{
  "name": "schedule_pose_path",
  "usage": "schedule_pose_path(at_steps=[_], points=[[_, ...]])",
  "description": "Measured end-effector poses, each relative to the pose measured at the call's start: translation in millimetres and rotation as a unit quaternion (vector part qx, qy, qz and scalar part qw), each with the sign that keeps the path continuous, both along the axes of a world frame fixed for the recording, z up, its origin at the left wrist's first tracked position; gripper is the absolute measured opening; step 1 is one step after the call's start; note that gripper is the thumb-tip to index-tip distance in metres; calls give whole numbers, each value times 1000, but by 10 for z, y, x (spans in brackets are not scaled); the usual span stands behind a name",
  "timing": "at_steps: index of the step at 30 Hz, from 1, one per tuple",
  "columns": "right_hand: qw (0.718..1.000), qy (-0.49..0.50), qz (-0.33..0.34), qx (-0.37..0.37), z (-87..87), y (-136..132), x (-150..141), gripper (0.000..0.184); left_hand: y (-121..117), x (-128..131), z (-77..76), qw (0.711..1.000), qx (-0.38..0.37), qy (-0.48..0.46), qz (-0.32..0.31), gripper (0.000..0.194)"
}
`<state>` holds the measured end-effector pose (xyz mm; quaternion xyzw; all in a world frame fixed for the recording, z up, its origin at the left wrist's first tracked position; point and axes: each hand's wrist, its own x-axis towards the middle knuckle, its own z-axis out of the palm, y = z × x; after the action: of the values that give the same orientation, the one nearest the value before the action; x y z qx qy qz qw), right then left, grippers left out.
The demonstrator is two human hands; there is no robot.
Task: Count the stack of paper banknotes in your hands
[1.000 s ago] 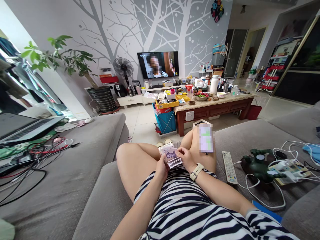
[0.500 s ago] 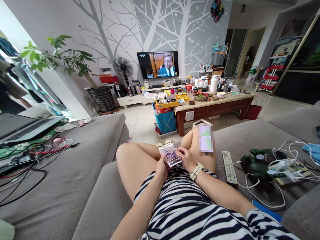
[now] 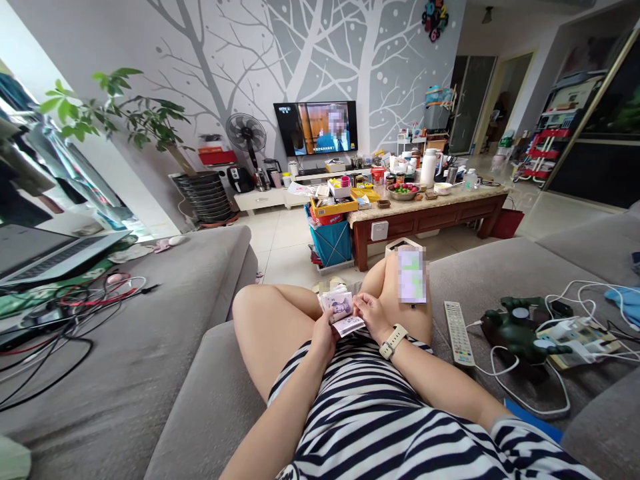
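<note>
My left hand (image 3: 325, 331) grips a bundle of purple banknotes (image 3: 342, 304) above my lap. Some notes fan out at the far side, and the near part of the bundle is folded down toward me, printed side up. At the right edge of the notes my right hand (image 3: 371, 316) is closed in a pinch, thumb and forefinger together on the paper. A beige watch sits on the right wrist. On my right thigh lies a flat, phone-like thing (image 3: 412, 276) with a blurred pale purple and green face.
A remote control (image 3: 459, 335), a dark green figure (image 3: 523, 330) and a power strip (image 3: 580, 343) with white cables lie on the sofa to the right. Left are a laptop (image 3: 55, 257) and tangled cables. Ahead stands a cluttered coffee table (image 3: 425, 217).
The notes' near part has opened out and now shows more of its printed face. My right fingers have shifted slightly along the edge; my left hand has hardly moved.
</note>
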<state>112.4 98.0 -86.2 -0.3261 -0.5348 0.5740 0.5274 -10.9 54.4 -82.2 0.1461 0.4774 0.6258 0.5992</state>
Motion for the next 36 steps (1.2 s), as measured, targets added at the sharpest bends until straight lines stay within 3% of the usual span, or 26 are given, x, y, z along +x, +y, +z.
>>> schedule_pose_path(at_steps=[8,28,36], points=[[999,-20,-35,15,-73,73,-21,33,-4,-15,-29,1000,3,-3,-10,30],[1000,9,5,21,4,-4,25,28,49,-31,-127,999,23,-26,0,42],[1000,17,18,6,5,-10,14,31,45,-27,-95,1000,22,-20,0,40]])
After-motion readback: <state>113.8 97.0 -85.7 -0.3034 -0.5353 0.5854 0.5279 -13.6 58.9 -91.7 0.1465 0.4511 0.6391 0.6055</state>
